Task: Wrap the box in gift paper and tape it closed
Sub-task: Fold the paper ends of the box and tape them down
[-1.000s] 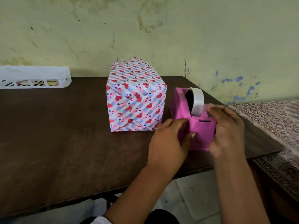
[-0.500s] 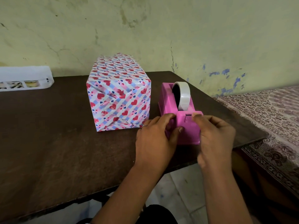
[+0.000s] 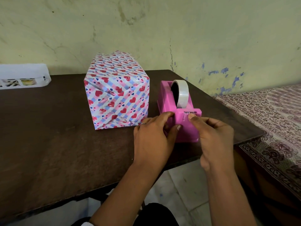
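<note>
The box (image 3: 117,93), covered in heart-patterned gift paper, stands on the dark wooden table (image 3: 48,136) with its folded end facing me. Right of it sits a pink tape dispenser (image 3: 166,100) carrying a white tape roll (image 3: 183,92). My left hand (image 3: 153,137) grips the dispenser's front left side, thumb on its front face. My right hand (image 3: 213,136) pinches the clear tape end just below the cutter at the dispenser's front top.
A white perforated plastic tray (image 3: 24,75) lies at the table's far left against the wall. A bed with patterned cloth (image 3: 273,121) stands right of the table. The table's near edge runs under my forearms, with tiled floor below.
My right hand has moved from the dispenser's right side to its front top and now pinches the tape end. The left hand keeps holding the dispenser.
</note>
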`<action>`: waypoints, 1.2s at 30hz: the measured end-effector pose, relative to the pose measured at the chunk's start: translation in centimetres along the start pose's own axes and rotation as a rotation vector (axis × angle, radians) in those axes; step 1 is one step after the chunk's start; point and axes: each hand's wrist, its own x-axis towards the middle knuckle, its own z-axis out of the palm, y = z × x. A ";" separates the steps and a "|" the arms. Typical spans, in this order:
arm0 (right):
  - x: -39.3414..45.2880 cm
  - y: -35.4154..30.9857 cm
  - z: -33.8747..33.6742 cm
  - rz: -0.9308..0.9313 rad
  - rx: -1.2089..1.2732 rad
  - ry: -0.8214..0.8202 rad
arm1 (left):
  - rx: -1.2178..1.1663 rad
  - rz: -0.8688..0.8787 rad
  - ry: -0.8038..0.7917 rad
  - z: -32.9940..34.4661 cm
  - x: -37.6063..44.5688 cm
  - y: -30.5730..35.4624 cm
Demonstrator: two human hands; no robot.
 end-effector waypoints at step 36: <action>-3.5 0.8 -1.0 -0.506 -0.414 -0.335 | -0.080 0.049 0.064 -4.2 -0.9 -0.9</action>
